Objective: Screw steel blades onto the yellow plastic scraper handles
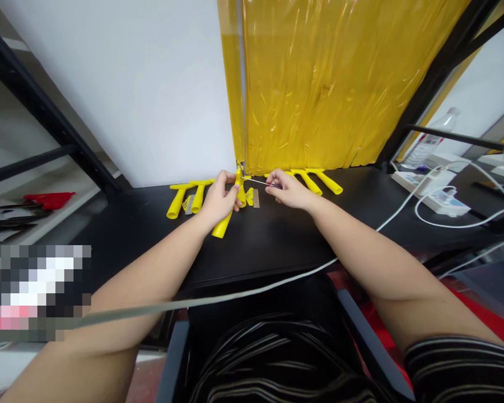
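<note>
My left hand (222, 198) is closed around a yellow T-shaped handle (222, 226), its round lower end sticking out below my fingers. My right hand (289, 190) grips a screwdriver (256, 180); its thin metal shaft points left and its tip meets the head of the yellow piece. The screwdriver's grip is mostly hidden in my fingers. Between the hands on the table lies a small yellow part with a metal plate (253, 197). More yellow T-shaped handles rest to the left (176, 202) and to the right (330, 182). Beside the left ones sits another metal-plated part (188, 205).
The black table (269, 240) backs onto a white panel (151, 89) and a yellow film-covered panel (319, 84). A white power strip (434, 193) and plastic bottle (432, 137) stand at right. A white cable (277, 286) crosses the table's front edge. Black frame posts flank both sides.
</note>
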A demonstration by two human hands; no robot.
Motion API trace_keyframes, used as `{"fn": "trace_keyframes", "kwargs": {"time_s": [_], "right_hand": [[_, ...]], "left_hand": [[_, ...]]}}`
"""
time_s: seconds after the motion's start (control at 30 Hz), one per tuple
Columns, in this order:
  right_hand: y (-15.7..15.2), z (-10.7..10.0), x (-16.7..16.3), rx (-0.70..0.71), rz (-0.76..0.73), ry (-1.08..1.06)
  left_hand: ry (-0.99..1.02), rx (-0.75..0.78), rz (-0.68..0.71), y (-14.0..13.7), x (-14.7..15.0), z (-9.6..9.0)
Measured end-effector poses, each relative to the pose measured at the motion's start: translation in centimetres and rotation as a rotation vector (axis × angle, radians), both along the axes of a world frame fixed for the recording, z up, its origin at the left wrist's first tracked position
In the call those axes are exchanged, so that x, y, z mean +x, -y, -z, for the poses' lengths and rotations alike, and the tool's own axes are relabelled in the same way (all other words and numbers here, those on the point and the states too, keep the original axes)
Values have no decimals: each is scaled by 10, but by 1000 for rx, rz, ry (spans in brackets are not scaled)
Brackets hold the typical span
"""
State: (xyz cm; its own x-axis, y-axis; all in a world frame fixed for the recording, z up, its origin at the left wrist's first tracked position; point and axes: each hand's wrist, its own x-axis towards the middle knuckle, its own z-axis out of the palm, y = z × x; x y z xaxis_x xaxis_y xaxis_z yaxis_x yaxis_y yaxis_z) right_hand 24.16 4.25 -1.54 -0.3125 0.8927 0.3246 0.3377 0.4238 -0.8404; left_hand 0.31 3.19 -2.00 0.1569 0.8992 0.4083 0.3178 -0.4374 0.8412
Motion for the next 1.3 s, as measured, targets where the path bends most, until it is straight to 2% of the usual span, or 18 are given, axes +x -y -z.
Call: {"fn": "trace_keyframes", "kwargs": {"time_s": [0.2,0.37,0.43,0.53,0.63,0.8,0.93,1.03,1.13,1.3], "right_hand": [[-6,-2,8,40,104,103],[-4,1,6,173,43,93],[-4,2,4,213,66,117],[-9,2,4,162,120,171],[-12,2,7,114,112,175],[-4,3,7,227,29,115],[0,0,0,298,162,153],[-2,-3,0,212,202,173],[-3,-4,4,132,175,151],[4,-3,2,235,59,143]], "left_hand": [[-53,19,21,1,-2,0],[-1,0,1,-1,-2,1],[21,-9,-20,-2,-4,-1],[-19,16,-17,1,-4,-3],[-64,41,17,4,-2,-3],[11,11,-15,1,-2,-3],[13,-10,-64,1,-3,-5],[-16,22,-48,4,-2,-6],[-38,39,-16,7,-2,-7],[11,17,-58,1,-5,-6]]}}
